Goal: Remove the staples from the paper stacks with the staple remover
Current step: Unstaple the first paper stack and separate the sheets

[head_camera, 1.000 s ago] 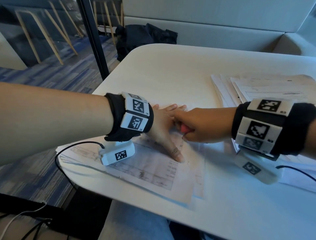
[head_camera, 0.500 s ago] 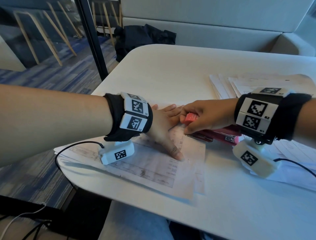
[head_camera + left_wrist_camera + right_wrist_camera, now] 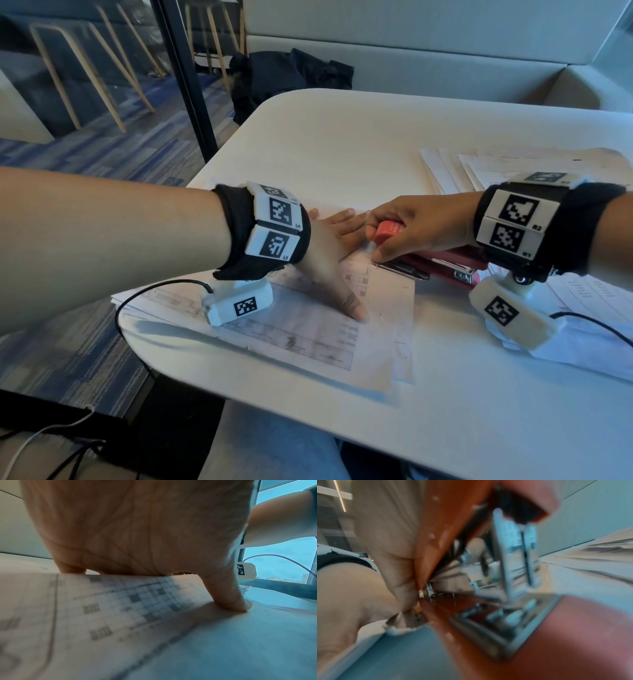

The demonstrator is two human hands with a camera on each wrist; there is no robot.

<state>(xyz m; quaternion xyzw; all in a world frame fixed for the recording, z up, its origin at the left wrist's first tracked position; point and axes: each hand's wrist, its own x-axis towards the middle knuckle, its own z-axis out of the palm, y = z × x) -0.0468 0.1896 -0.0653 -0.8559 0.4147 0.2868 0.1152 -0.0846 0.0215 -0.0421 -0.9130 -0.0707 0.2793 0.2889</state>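
Observation:
A printed paper stack lies on the white table near its front left edge. My left hand presses flat on it, fingers straight and thumb spread; the left wrist view shows the palm and thumb on the sheet. My right hand grips the red stapler-shaped staple remover at its front end. The tool's metal lower arm reaches the stack's upper right corner. In the blurred right wrist view the red tool gapes open. No staple is discernible.
A loose pile of more papers lies at the right, partly under my right wrist. A black bag sits on the bench behind the table. A cable hangs off the table's left edge.
My right hand has drawn back to the right and turned, exposing the red tool's body and metal arm. My left hand has stayed pressed on the stack.

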